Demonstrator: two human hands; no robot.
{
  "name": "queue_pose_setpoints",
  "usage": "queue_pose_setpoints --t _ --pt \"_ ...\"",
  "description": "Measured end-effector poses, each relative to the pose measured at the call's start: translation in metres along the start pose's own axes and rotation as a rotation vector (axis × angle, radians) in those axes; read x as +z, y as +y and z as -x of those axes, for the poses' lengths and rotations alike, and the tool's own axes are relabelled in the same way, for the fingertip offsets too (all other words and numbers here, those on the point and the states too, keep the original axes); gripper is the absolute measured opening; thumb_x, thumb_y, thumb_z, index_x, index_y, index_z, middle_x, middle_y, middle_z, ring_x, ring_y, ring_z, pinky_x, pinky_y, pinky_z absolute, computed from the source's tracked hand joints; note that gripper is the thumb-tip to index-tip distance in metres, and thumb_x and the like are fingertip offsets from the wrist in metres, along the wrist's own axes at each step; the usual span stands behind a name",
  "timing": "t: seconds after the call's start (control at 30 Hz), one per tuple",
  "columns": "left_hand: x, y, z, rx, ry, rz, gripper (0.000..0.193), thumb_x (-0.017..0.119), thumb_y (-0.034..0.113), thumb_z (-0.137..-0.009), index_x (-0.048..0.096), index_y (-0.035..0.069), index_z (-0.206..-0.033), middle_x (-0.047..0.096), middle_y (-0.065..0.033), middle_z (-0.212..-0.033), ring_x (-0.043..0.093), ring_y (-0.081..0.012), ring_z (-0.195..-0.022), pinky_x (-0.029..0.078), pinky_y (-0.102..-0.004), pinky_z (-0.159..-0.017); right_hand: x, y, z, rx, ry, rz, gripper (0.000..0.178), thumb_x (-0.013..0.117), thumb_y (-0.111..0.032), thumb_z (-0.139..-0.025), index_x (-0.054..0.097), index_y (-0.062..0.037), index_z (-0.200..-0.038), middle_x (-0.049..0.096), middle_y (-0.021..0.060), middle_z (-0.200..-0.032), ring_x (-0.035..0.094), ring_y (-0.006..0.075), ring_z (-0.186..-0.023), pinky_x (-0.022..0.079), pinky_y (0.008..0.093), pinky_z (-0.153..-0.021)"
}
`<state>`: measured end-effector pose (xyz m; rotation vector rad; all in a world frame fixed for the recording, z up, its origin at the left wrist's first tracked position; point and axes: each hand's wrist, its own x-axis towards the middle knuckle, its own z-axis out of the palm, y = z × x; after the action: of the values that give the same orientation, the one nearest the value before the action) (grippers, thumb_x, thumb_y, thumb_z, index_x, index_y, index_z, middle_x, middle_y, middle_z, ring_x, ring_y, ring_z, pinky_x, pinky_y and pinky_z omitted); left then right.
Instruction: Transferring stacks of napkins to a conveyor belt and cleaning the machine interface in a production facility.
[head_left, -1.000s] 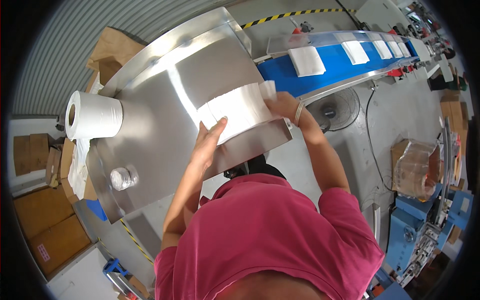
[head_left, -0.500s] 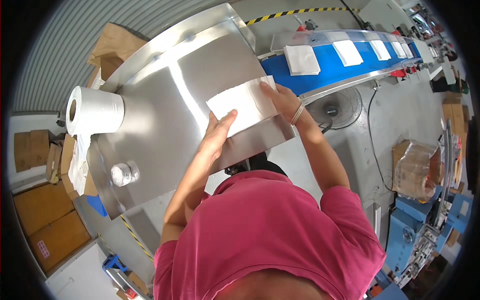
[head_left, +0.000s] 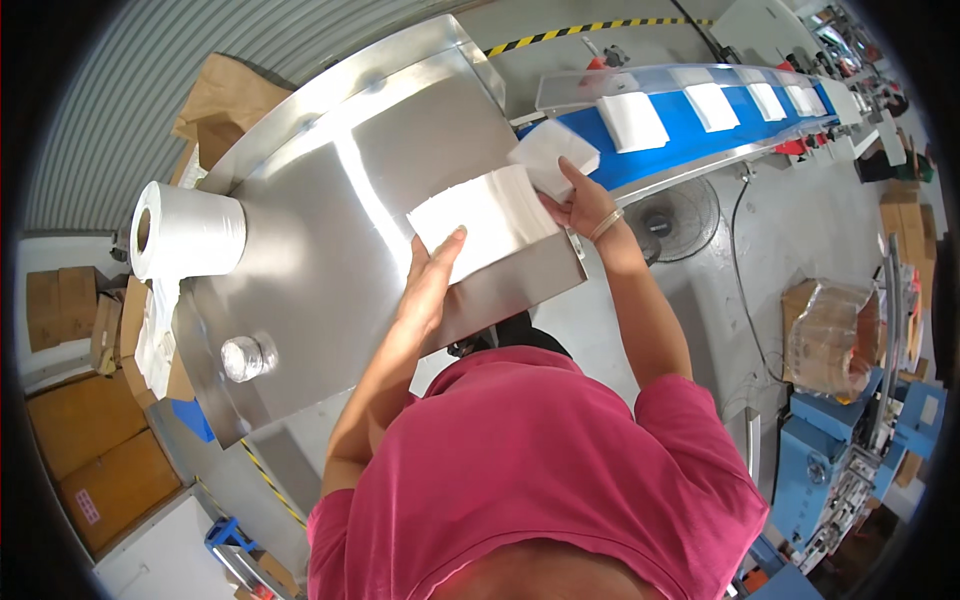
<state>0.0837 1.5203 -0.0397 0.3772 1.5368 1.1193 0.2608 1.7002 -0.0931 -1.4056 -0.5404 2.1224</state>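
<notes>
A row of folded white napkins (head_left: 482, 218) lies along the near right edge of the shiny metal table (head_left: 290, 290). My left hand (head_left: 432, 285) is closed on its left end, thumb on top and the other fingers partly hidden. At the table's right corner, where it meets the blue belt (head_left: 655, 166), my right hand (head_left: 588, 208) pinches a separate folded white napkin (head_left: 550, 155). That piece is tilted and slightly blurred, over the end of the belt. Further along the belt lie several more napkins, the closest being a folded napkin (head_left: 633, 122).
A large white roll (head_left: 205, 230) and a small clear-wrapped roll (head_left: 243, 358) stand on the table's left side. Raised metal walls (head_left: 330, 95) edge its far side. A floor fan (head_left: 665, 220) is below the conveyor. Cardboard boxes (head_left: 95, 440) stand at left, blue machinery (head_left: 810, 460) at right.
My right hand has left the row's right end and now holds a napkin from the belt's near end. The other belt napkins have shifted left, toward the table. My left hand stays on the row.
</notes>
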Motion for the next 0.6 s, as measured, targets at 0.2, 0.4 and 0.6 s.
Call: queue_pose_setpoints --t 0.2,0.4,0.6 --pt "0.013 0.007 -0.006 -0.003 0.005 -0.006 0.102 0.059 0.043 -0.083 -0.011 -0.009 -0.136 0.016 -0.0278 -0.142 0.018 -0.0313 -0.134 0.015 -0.0349 -0.109 0.027 0.002 0.041 -0.209 -0.319 0.529 0.055 0.055 -0.044 -0.086 0.053 0.0015 -0.117 0.061 0.0083 -0.102 0.057 0.0145 -0.092 0.045 0.0265 -0.080" --pt "0.023 0.012 -0.004 -0.006 0.036 0.040 0.093 0.062 0.039 -0.083 0.001 -0.009 -0.135 0.034 -0.0272 -0.134 0.028 -0.0314 -0.130 0.022 -0.0355 -0.106 0.038 0.006 0.039 -0.308 -0.173 0.626 0.048 0.056 -0.039 -0.086 0.057 0.0028 -0.111 0.062 0.0067 -0.097 0.056 0.0121 -0.086 0.045 0.0263 -0.076" --pt "0.021 0.008 0.000 0.023 0.001 0.081 0.091 0.061 0.037 -0.083 0.001 -0.007 -0.136 0.035 -0.0268 -0.134 0.029 -0.0315 -0.130 0.022 -0.0354 -0.107 0.024 0.010 0.027 -0.502 -0.039 1.204 0.044 0.056 -0.035 -0.084 0.059 0.0064 -0.099 0.064 0.0089 -0.080 0.059 0.0148 -0.074 0.047 0.0286 -0.068"
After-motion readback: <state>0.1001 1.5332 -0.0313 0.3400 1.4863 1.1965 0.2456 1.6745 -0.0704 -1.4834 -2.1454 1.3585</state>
